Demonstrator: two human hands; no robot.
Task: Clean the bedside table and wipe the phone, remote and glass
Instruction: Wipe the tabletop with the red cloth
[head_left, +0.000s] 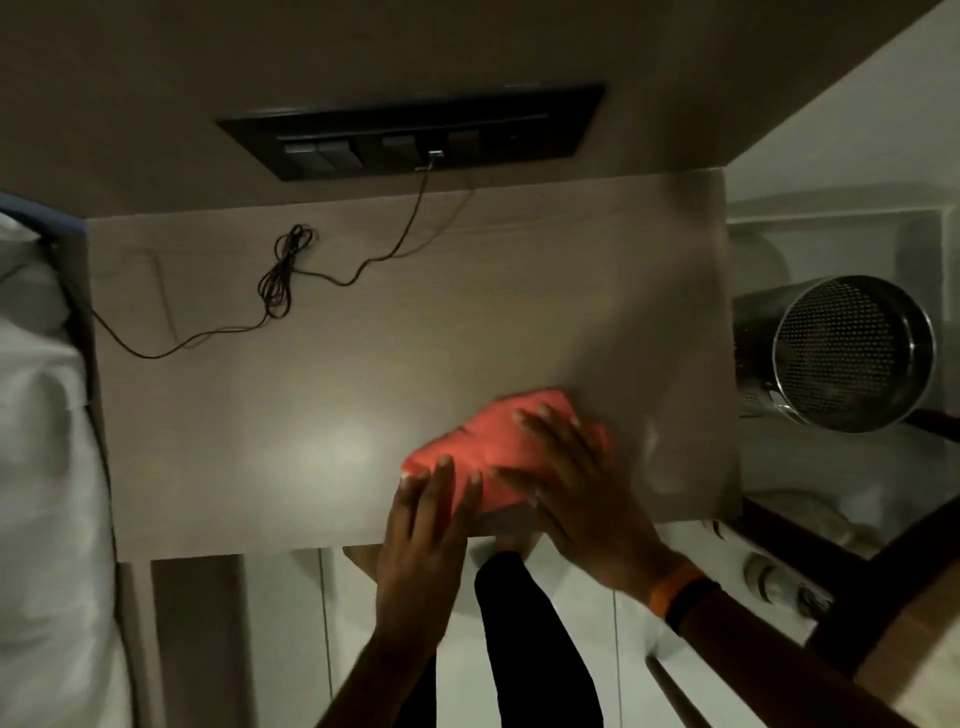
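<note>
While the folded coral-red cloth (498, 447) lies at five o'clock on the pale wooden counter (363, 332), the right hand (582, 493) presses flat on it, fingers (540, 431) spread, the left hand (421, 530) touching its seven o'clock edge, fingers loosely parted.

Pale wood-grain bedside table (363, 312), matte top, bunched coral-red cloth (483, 441) lying near its front edge
</note>
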